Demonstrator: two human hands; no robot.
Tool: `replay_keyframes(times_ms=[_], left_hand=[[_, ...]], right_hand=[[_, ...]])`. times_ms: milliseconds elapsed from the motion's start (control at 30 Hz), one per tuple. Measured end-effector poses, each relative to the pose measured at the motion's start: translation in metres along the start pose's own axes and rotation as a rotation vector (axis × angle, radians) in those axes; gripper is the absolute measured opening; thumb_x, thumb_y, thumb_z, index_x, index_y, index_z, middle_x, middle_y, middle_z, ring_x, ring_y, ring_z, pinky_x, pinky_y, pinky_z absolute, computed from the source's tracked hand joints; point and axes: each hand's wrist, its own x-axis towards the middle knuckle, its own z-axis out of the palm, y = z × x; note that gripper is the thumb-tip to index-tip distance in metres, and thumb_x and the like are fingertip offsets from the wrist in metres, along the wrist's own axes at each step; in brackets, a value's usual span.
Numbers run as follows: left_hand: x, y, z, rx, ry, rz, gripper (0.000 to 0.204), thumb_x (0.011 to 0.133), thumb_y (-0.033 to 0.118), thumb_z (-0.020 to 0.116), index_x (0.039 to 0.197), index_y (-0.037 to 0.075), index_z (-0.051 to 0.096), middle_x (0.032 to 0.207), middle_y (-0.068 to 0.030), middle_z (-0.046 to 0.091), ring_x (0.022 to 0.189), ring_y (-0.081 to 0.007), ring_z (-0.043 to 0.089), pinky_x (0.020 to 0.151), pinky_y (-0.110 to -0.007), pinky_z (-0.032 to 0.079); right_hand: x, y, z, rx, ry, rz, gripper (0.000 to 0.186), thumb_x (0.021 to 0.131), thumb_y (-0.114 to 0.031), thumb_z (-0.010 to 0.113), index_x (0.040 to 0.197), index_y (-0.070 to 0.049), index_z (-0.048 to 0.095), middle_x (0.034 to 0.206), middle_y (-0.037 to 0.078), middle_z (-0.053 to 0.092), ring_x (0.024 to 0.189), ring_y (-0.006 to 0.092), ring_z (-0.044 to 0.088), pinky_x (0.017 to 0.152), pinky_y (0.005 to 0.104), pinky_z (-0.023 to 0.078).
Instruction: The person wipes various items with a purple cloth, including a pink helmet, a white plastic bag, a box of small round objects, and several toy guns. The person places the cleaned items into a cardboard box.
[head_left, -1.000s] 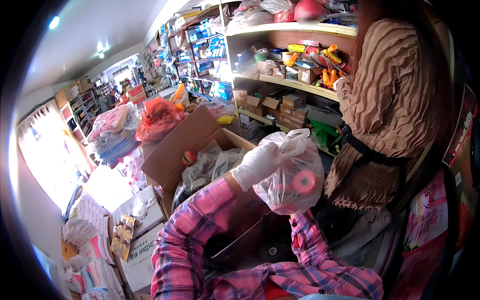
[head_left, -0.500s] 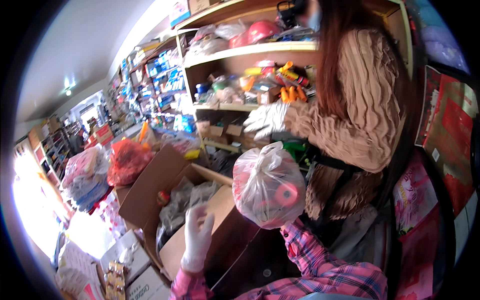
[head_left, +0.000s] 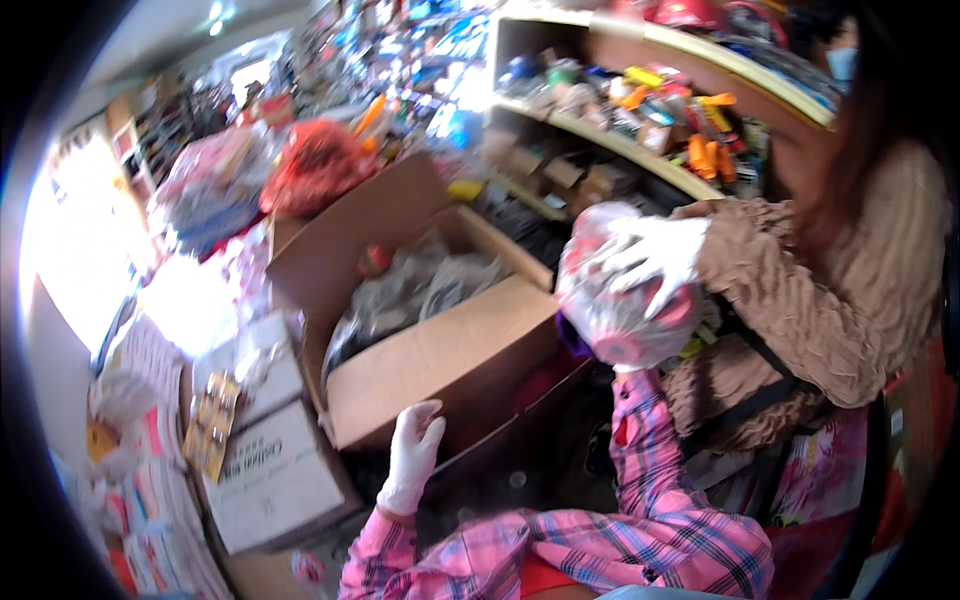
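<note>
— One bag, right of the carton. Status?
— Raised; co-worker's hand on it, your right hand beneath, grip hidden; seemingly not yet parted from you. Your left hand, before the carton: empty, thumb and fingers apart.

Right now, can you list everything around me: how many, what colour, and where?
Clear plastic bag: one, whitish with pink-red contents, right of centre.
Open cardboard box: one, brown, centre.
Large bag: one, red, beyond the box.
Cartons: at least two, white, left of the box.
Packet: one, gold, by the cartons.
Shelves: several, pale-edged, upper right.
Bright items: several, orange, on a shelf.
Co-worker: one, brown clothing, right side, white-gloved hand on the clear bag.
Plaid sleeves: two, pink, lower centre.
Left hand: one, white-gloved, empty, near the box.
Right hand: one, white, mostly hidden, under the bag.
</note>
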Motion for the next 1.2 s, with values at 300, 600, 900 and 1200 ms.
replay_keyframes(times_ms=[300, 600, 900, 1200], left_hand=[[-0.046, -0.02, -0.03, 0.095, 0.116, -0.14, 0.028, 0.088, 0.005, 0.064, 0.115, 0.003, 0.059, 0.105, -0.0048, 0.054, 0.087, -0.0114, 0.055, 0.077, -0.026, 0.05], [-0.06, -0.033, -0.059, 0.098, 0.187, -0.149, 0.028, 0.087, 0.008, 0.066, 0.114, 0.003, 0.059, 0.105, -0.0046, 0.058, 0.082, -0.0101, 0.055, 0.076, -0.025, 0.049], [-0.075, -0.029, -0.082, 0.132, 0.239, -0.059, 0.028, 0.088, 0.008, 0.065, 0.115, 0.003, 0.059, 0.105, -0.0048, 0.058, 0.085, -0.0107, 0.056, 0.079, -0.025, 0.049], [-0.089, -0.021, -0.114, 0.204, 0.327, -0.116, 0.026, 0.088, 0.006, 0.063, 0.114, 0.001, 0.058, 0.108, -0.0085, 0.064, 0.096, -0.0154, 0.06, 0.087, -0.028, 0.048]], right_hand=[[0.053, -0.006, 0.007, 0.145, -0.133, 0.038, 0.052, 0.099, -0.036, 0.041, 0.143, -0.007, 0.034, 0.144, 0.011, 0.04, 0.133, 0.0253, 0.036, 0.115, 0.0395, 0.027], [0.117, -0.012, 0.04, 0.387, -0.372, 0.098, 0.053, 0.099, -0.037, 0.04, 0.143, -0.007, 0.034, 0.145, 0.011, 0.04, 0.134, 0.0249, 0.035, 0.115, 0.0392, 0.025], [0.163, -0.034, 0.079, 0.63, -0.69, 0.2, 0.053, 0.099, -0.038, 0.04, 0.143, -0.007, 0.034, 0.146, 0.01, 0.039, 0.135, 0.0245, 0.035, 0.116, 0.0389, 0.024], [0.167, -0.027, 0.142, 0.187, -0.129, -0.341, 0.059, 0.101, -0.042, 0.029, 0.148, -0.006, 0.025, 0.153, 0.009, 0.031, 0.139, 0.0251, 0.03, 0.119, 0.0392, 0.016]])
